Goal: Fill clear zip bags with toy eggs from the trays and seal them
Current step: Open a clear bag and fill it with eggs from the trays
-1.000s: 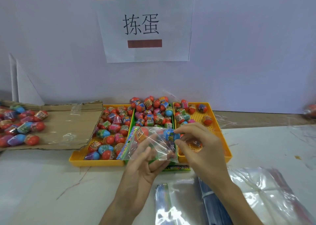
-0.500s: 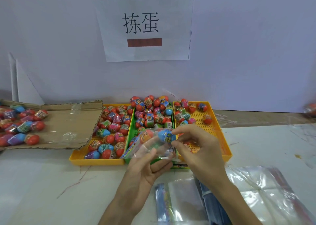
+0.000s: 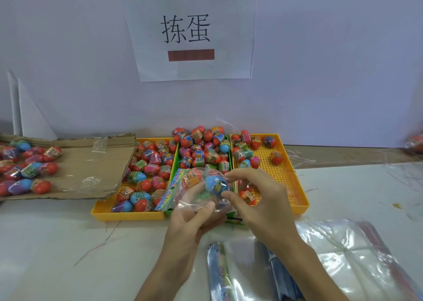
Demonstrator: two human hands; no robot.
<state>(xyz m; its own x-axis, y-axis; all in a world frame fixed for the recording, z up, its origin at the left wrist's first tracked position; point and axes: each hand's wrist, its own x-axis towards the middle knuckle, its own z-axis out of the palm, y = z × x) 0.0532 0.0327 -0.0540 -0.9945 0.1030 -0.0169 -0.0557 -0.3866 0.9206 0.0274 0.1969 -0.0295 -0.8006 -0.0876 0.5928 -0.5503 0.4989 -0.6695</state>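
Observation:
A clear zip bag [image 3: 194, 200] with a colourful header strip is held over the front of the trays. My left hand [image 3: 194, 223] grips it from below. Inside it lie an orange egg [image 3: 193, 178] and a blue egg [image 3: 216, 184]. My right hand [image 3: 261, 200] pinches the blue egg through the plastic between thumb and forefinger. Behind stand three trays of toy eggs: a yellow left tray [image 3: 103, 211], a green middle tray [image 3: 175, 157] and a yellow right tray [image 3: 286, 170].
Flattened cardboard [image 3: 87, 170] at the left carries several filled bags of eggs [image 3: 27, 170]. A stack of clear empty bags [image 3: 332, 261] lies at the front right. A paper sign [image 3: 190, 30] hangs on the back wall. Loose plastic film [image 3: 407, 170] lies at the far right.
The bag has bunched up and lowered toward my left palm. The blue egg sits deeper in it, and my right fingers have closed on that egg through the plastic.

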